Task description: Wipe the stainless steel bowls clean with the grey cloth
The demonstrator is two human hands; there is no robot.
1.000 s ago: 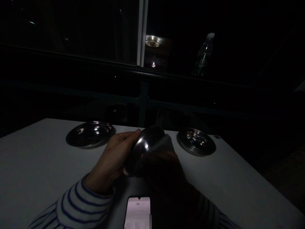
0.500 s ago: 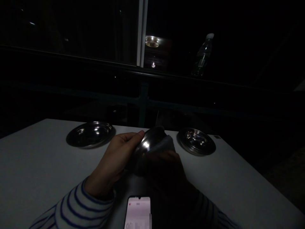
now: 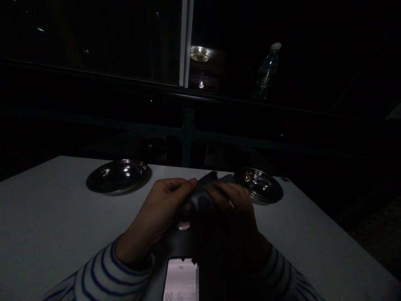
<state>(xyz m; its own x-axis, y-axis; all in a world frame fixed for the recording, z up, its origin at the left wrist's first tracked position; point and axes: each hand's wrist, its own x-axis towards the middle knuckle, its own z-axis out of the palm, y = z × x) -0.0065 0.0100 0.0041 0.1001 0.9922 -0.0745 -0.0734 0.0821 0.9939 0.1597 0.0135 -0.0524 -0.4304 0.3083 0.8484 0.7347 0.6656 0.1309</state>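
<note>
My left hand (image 3: 161, 207) grips a shiny metal plate (image 3: 206, 179) by its left edge, thumb on top. The plate is held above the white table and tilted, its face mostly dark. Against its right side is my right hand (image 3: 234, 205), its fingers bent over a grey cloth (image 3: 228, 178) that shows only in part. Deep shadow hides the lower part of the right hand and much of the plate. Under the hands lies a lit phone (image 3: 181, 280), partly covered by shadow.
A wide metal dish (image 3: 117, 177) sits at the table's back left. Several stacked metal dishes (image 3: 259, 186) stand at the back right of the white table (image 3: 78, 225). Beyond it, a plastic bottle (image 3: 267, 71) stands by the dark window.
The plate has tilted, so its bright face is now mostly dark. My right hand has moved up and slightly right over it with the cloth. The left hand keeps its grip.
</note>
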